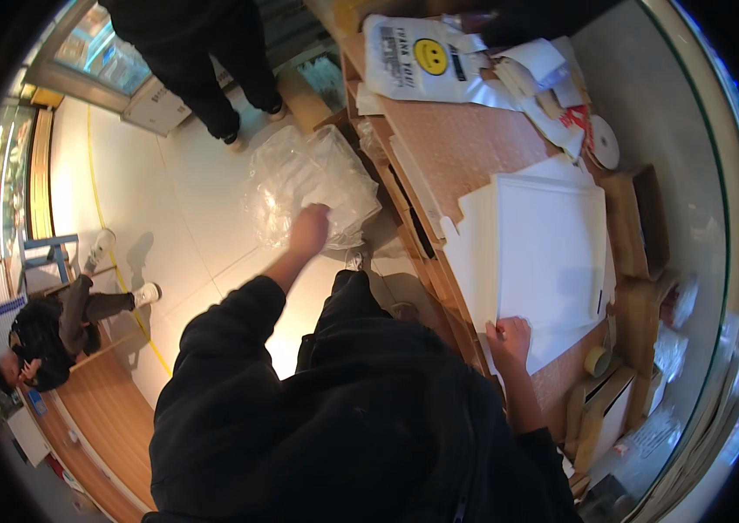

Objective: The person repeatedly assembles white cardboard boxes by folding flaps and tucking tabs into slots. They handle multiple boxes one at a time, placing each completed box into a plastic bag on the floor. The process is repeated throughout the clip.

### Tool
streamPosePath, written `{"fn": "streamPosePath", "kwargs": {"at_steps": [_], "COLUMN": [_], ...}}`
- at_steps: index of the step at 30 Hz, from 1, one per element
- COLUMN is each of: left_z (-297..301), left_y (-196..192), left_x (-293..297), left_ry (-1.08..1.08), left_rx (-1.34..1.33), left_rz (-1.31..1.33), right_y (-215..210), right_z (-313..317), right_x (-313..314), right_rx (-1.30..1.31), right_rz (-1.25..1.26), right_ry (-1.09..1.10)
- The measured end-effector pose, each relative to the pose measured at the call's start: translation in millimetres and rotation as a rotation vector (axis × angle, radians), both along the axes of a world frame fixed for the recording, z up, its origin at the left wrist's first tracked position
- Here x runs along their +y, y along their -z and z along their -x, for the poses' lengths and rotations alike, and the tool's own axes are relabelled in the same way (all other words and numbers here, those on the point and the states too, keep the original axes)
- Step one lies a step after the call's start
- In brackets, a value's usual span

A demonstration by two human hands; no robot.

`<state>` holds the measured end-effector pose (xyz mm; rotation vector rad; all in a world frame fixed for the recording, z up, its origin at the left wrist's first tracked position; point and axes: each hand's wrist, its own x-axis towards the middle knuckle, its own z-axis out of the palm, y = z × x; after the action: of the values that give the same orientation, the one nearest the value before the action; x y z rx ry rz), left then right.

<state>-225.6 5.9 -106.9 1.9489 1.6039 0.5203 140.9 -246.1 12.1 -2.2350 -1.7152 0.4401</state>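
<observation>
My left hand [311, 228] reaches out to the left of my body, its fingers closed at the near edge of a crumpled clear plastic bag [308, 170]. The bag hangs or lies beside the wooden counter; its underside is hidden. On the counter, my right hand [509, 338] has its fingers curled over the near left corner of a flat white panel with a raised rim [552, 253]. That panel lies on more white sheets [471, 228], which stick out from under it on the left.
The wooden counter [439, 131] carries a white bag with a yellow smiley [426, 57], loose papers, a white roll [603, 142], a tape roll [597, 360] and cardboard boxes [600, 418]. A person in dark trousers [204, 65] stands ahead; another person [47, 340] sits at left.
</observation>
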Motion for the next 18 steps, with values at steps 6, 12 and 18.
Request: {"fn": "streamPosePath", "kwargs": {"at_steps": [6, 12, 18], "left_z": [65, 76, 72], "left_y": [124, 232, 307], "left_x": [74, 90, 23], "left_ry": [-0.023, -0.102, 0.267], "left_rx": [0.259, 0.232, 0.412], "left_rz": [0.413, 0.532, 1.039], "right_y": [11, 18, 23], "right_z": [4, -6, 4], "right_x": [32, 46, 46], "right_rx": [0.271, 0.496, 0.236], "right_rz": [0.086, 0.141, 0.074], "right_ry": [0.305, 0.707, 0.635]}}
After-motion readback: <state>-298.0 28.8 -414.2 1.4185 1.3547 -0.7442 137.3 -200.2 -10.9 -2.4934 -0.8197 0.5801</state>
